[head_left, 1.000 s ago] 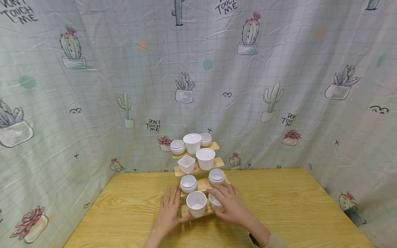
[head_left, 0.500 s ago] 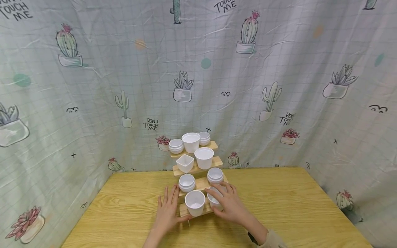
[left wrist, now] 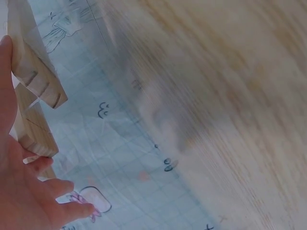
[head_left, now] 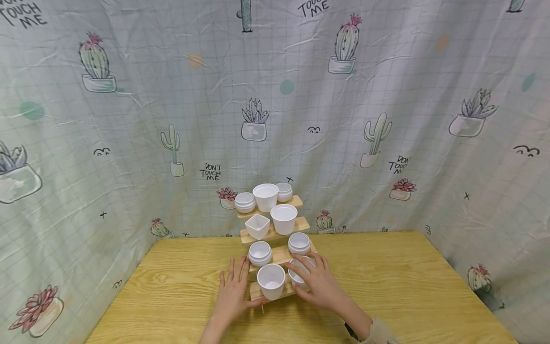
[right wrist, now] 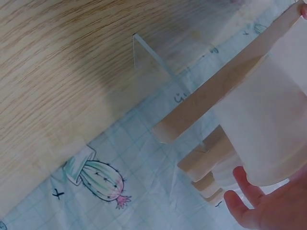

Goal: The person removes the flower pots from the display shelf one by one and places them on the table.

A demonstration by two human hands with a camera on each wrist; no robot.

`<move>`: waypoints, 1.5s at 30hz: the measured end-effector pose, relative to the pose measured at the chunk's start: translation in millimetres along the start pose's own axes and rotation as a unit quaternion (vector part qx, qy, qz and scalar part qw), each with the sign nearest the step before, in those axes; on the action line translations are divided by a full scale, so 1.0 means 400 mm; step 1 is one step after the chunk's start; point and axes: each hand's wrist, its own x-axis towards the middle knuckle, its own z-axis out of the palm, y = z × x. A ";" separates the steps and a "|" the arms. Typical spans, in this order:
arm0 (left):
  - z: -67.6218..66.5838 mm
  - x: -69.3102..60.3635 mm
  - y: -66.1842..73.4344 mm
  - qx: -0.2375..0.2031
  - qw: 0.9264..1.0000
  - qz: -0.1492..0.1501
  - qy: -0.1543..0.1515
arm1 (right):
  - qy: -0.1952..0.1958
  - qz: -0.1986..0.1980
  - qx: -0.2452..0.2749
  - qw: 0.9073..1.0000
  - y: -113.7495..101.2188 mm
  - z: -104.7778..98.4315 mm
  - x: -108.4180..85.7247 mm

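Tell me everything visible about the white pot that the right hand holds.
This white pot looks smooth, perhaps plastic, with plain, tapering sides and a round mouth facing up. It stands upright on the lowest wooden board, to the right of a similar pot. The right hand holds it and hides part of it; I cannot judge its contents.

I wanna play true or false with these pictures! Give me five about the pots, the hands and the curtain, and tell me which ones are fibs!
1. Cactus pictures decorate the curtain. True.
2. The top shelf holds five pots. False: three white pots stand there.
3. The right hand curves round the bottom right pot. True.
4. The left hand is lifting a pot high up. False: it touches the side of the stand.
5. The square pot is beside a round pot. True.
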 end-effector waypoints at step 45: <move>0.000 -0.001 0.002 0.003 1.000 -0.008 -0.014 | 0.052 -0.027 -0.050 0.997 0.072 -0.065 -0.105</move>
